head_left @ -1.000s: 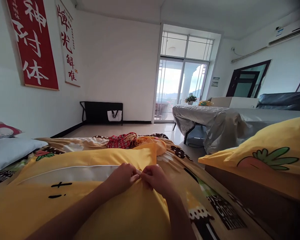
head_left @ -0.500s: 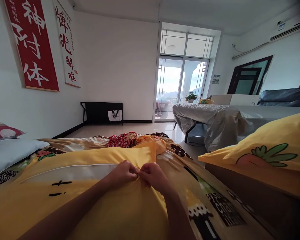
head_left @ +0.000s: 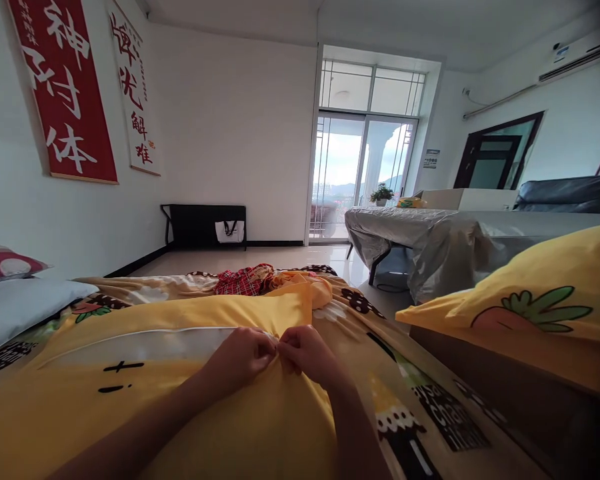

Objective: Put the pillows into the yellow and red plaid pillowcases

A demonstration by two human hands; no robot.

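Observation:
A big yellow pillow in a yellow pillowcase (head_left: 145, 393) lies across the bed before me, with a white strip showing along its open edge. My left hand (head_left: 243, 357) and my right hand (head_left: 307, 353) meet at the middle of that edge. Both are closed in a pinch on the pillowcase fabric, fingertips touching each other. What sits between the fingertips is too small to make out.
A patterned bedsheet (head_left: 430, 407) covers the bed, with a red checked cloth (head_left: 243, 280) bunched at its far end. A second yellow pillow with a carrot print (head_left: 535, 300) lies at right, a grey pillow (head_left: 15, 307) at left. A covered table (head_left: 430, 233) stands beyond.
My hands have stayed pinched together on the pillowcase edge, shifting only slightly. The view has barely moved.

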